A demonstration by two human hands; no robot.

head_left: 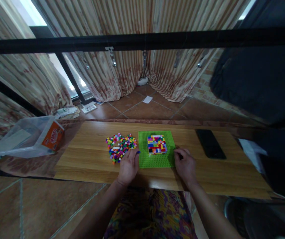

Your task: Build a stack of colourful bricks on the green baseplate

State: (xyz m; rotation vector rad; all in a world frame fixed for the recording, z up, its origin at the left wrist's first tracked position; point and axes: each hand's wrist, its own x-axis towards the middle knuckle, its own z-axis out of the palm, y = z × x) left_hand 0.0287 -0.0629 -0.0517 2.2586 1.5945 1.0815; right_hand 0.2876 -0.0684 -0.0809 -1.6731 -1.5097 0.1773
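Observation:
A green studded baseplate [156, 162] lies on the wooden table, carrying a block of multicoloured building bricks [156, 144] stacked on its upper middle. My left hand [129, 166] is at the plate's left edge, closed, with a small blue building brick [138, 152] at its fingertips. Just beyond that hand spreads a pile of loose bricks [120, 146] in many colours. On the opposite side, my right hand [185, 163] has curled fingers, thumb and forefinger closed at the plate's right edge. Its other fingertips are hidden.
A black phone [210, 143] lies on the wooden table [82, 156] at the right. Left of the table stands a clear plastic bin [30, 139] with an orange label. A dark metal bar [142, 41] crosses in front of striped curtains. Papers [67, 112] lie on the tiled floor.

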